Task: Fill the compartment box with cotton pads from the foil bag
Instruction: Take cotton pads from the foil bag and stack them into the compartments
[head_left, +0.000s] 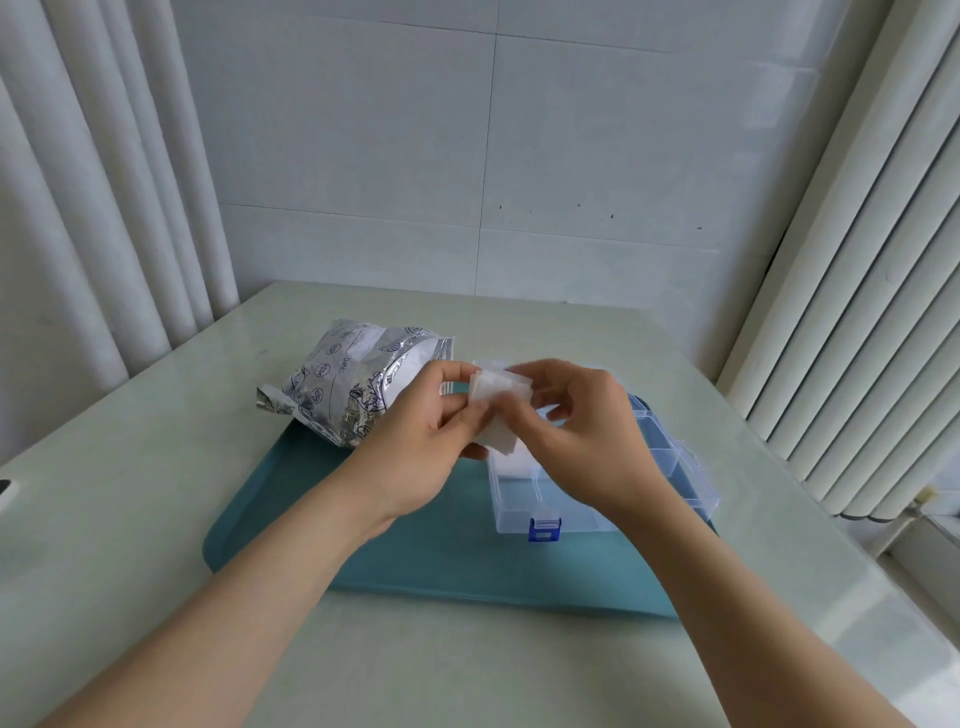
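Over the head camera I watch both hands meet above a teal tray (415, 545) on the pale worktop (156, 519). Between them is a small stack of white cotton pads (500, 395). The left hand (431, 415) pinches the stack's left edge with thumb and fingertips, and the right hand (587, 431) curls its fingers round the right side, so each hand has a grip on the pads and neither is spread wide.

The foil bag (353, 384) lies on its side at the tray's far-left corner, its open mouth turned toward the left hand and just beside it. The clear compartment box (519, 512) sits on the right half of the tray, its blue latch (544, 529) facing me.

The held pads hang over the box's far-left end, above the compartments and not touching them. Something white shows in the compartment directly beneath, likely pads, though I cannot be sure. The nearer cells look unfilled, and those under the right hand are hidden.

My reading is that the coming move is a short drop straight down and slightly toward me. The right hand is over the box already and is the nearer one to place them.
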